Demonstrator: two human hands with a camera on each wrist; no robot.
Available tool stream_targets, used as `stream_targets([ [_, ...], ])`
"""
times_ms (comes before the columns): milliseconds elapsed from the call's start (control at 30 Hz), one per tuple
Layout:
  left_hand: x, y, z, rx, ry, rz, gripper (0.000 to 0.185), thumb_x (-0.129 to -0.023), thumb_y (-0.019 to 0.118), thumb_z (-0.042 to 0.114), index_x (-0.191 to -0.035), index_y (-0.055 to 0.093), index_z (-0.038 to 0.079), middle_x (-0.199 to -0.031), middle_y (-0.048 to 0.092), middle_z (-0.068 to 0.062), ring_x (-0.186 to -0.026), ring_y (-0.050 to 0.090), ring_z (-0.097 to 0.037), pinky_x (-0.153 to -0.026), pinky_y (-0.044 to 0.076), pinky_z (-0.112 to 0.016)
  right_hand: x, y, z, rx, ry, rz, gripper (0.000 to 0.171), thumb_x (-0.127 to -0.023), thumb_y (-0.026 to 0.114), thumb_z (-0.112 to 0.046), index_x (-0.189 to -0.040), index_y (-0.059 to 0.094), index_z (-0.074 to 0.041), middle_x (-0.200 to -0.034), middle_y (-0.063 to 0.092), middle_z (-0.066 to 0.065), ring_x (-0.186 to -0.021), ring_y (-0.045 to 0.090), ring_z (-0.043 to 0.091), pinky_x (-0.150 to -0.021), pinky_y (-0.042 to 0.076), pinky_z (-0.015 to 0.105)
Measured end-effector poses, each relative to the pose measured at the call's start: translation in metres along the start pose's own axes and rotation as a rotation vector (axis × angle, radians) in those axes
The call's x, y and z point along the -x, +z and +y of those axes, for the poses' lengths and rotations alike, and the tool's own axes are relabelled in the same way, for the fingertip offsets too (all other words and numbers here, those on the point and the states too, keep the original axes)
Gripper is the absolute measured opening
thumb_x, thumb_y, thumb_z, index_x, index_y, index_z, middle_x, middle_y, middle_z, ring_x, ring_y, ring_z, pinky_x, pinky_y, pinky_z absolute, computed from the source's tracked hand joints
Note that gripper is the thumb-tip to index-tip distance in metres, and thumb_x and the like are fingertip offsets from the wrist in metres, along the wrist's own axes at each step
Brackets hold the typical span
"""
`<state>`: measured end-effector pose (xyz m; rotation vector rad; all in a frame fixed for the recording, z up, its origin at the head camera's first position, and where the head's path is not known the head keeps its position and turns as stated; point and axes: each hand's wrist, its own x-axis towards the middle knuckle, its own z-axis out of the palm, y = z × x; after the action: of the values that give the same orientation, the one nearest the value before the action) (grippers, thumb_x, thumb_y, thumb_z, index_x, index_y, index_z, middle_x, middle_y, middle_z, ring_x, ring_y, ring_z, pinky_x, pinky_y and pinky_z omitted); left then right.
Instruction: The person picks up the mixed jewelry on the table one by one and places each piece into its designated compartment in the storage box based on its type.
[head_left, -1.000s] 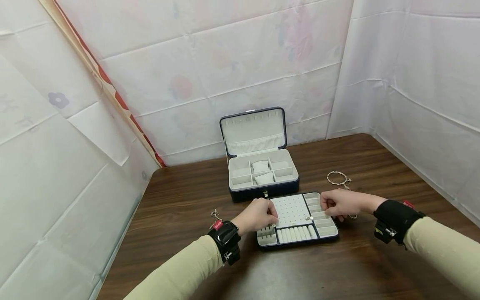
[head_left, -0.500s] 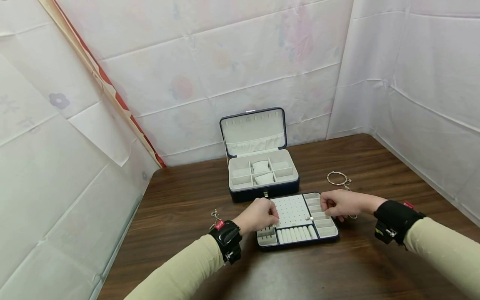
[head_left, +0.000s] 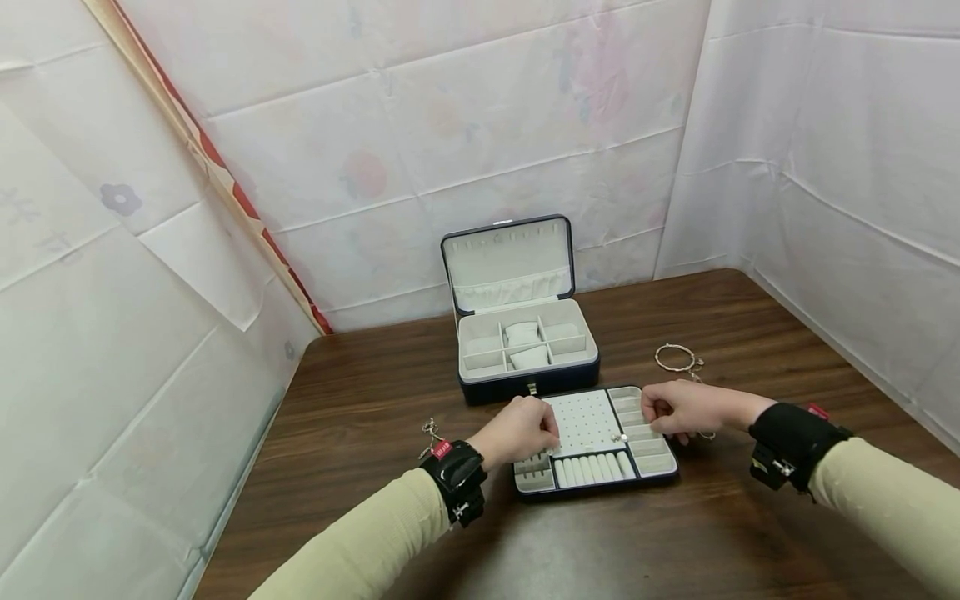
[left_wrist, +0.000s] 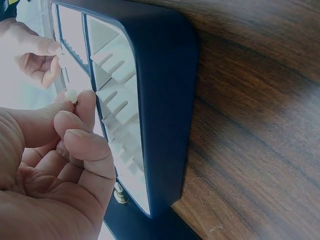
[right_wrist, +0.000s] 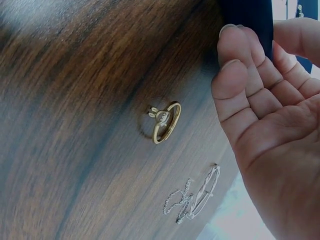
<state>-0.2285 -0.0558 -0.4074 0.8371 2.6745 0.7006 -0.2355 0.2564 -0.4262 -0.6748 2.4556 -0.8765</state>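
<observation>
Navy tray (head_left: 596, 487) lies on the wooden bench (head_left: 375, 417) before the open jewellery box (head_left: 525, 350). Left hand (head_left: 517, 432) pinches a tiny stud (left_wrist: 71, 95) over it; right hand (head_left: 678, 407) pinches another small piece (left_wrist: 61, 50); ring (right_wrist: 165, 121) nearby.

I can't make out the tiny pale piece (left_wrist: 71, 95) my left hand (head_left: 517, 431) pinches; my right hand (head_left: 678, 407) hides part of the tray (head_left: 596, 487).

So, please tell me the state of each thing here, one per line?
Jewelry box: lid open, upright.
Insert tray: out of box, flat on table.
Left hand: pinches a small pale piece.
Right hand: fingers curled at tray's edge.
Gold ring: lying loose on table.
Bangle: on table.
</observation>
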Motion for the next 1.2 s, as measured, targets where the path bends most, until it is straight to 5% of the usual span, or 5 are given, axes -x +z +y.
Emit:
stream_targets([
  [1200, -0.0025, 0.0076, -0.0015, -0.004, -0.027, 0.053, 0.019, -0.087, 0.081, 0.014, -0.073, 0.069, 0.018, -0.068, 0.062, 0.014, -0.065, 0.052, -0.001, -0.066, 0.047, -0.020, 0.0010, 0.0011, 0.0009, -0.009, -0.020, 0.002, 0.010, -0.094, 0.065, -0.009, -0.094, 0.056, -0.012, -0.076, 0.056, 0.001, -0.058, 0.059, 0.018, -0.053, 0.050, 0.028],
])
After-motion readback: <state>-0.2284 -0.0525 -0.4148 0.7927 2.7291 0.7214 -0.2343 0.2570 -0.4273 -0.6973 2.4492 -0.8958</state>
